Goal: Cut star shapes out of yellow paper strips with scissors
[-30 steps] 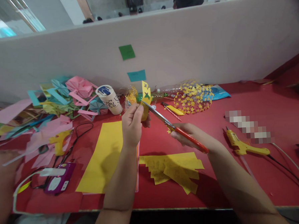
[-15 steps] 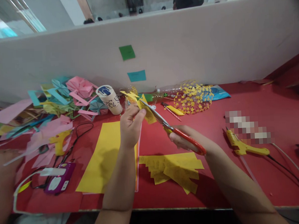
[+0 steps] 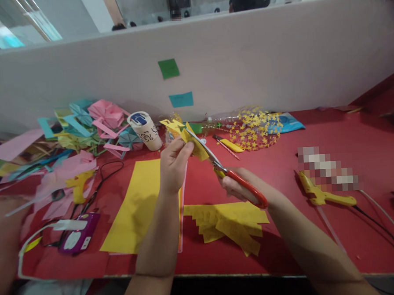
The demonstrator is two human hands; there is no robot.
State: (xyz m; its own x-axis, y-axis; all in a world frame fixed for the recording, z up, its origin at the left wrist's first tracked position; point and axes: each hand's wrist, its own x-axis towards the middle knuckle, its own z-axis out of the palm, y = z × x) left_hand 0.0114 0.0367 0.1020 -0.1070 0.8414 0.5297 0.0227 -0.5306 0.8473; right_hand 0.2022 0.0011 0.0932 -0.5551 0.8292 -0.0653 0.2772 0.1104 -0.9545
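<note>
My left hand (image 3: 174, 165) pinches a piece of yellow paper (image 3: 200, 150) between thumb and fingers above the table. In my right hand (image 3: 236, 183) is a pair of scissors (image 3: 243, 184) with red handles, its blades pointing up and left along the paper. The blades lie against the yellow piece, and their tips are partly hidden by it. Below my hands lies a fanned pile of yellow paper strips (image 3: 227, 223). Under my left forearm rest larger yellow sheets (image 3: 134, 208).
Pink, blue and yellow folded paper (image 3: 106, 112) is heaped back left beside a white cup (image 3: 146, 132). A yellow glue gun (image 3: 313, 194) lies right, another (image 3: 78, 186) left near a purple power box (image 3: 79, 235). A cutter (image 3: 230, 143) lies behind. Another person's arm (image 3: 6, 236) shows at left.
The scissor handles have shifted slightly left and down, looking closer together. My left hand still holds the yellow paper, nearly in place.
</note>
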